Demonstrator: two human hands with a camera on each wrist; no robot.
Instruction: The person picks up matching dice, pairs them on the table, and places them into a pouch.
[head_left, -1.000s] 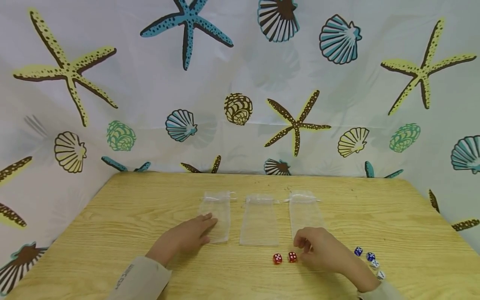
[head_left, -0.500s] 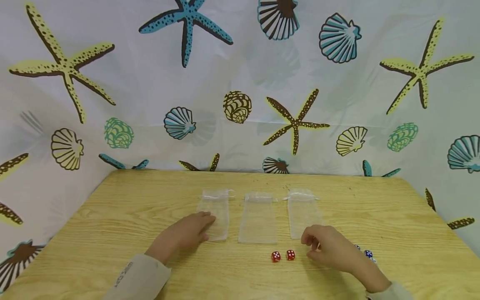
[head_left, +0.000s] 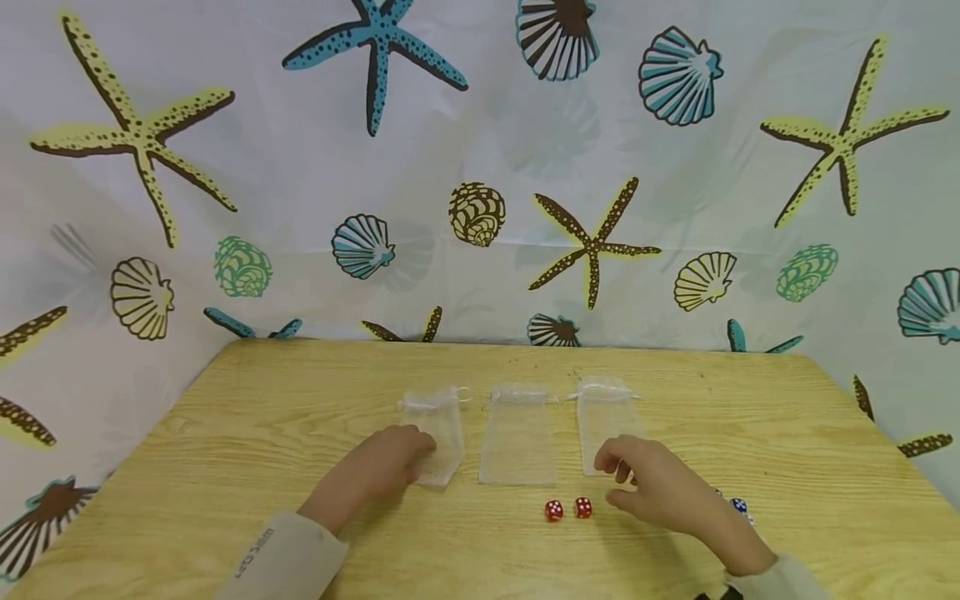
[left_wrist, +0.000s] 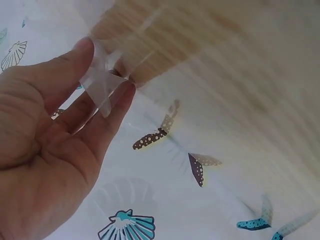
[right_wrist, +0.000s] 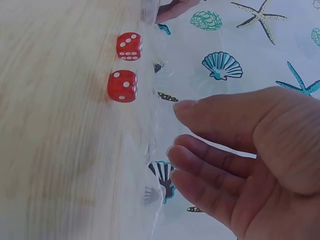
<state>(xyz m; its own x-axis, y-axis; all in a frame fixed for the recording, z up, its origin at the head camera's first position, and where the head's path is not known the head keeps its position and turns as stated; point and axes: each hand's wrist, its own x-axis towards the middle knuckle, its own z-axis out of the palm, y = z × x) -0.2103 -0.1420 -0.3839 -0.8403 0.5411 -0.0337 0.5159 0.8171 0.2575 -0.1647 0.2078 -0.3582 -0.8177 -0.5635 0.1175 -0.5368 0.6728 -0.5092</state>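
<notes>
Three sheer white drawstring pouches lie in a row in the head view. My left hand (head_left: 384,463) pinches the lower part of the left pouch (head_left: 446,433) between thumb and fingers. In the left wrist view, some of its thin fabric (left_wrist: 102,82) bunches between the fingertips. My right hand (head_left: 658,487) hovers with loosely bent fingers near the bottom of the right pouch (head_left: 600,417), holding nothing. Just left of it, a red die (head_left: 582,507) and another red die (head_left: 553,511) rest on the table. Between the other two lies the middle pouch (head_left: 517,446).
A blue die (head_left: 738,505) lies behind my right wrist, and other dice there are mostly hidden. The wooden table (head_left: 247,417) ends at a white curtain (head_left: 480,150) printed with shells and starfish.
My left hand has gone from resting on the left pouch to pinching it, and the pouch has shifted and skewed slightly. The right hand has drawn right, away from the red dice.
</notes>
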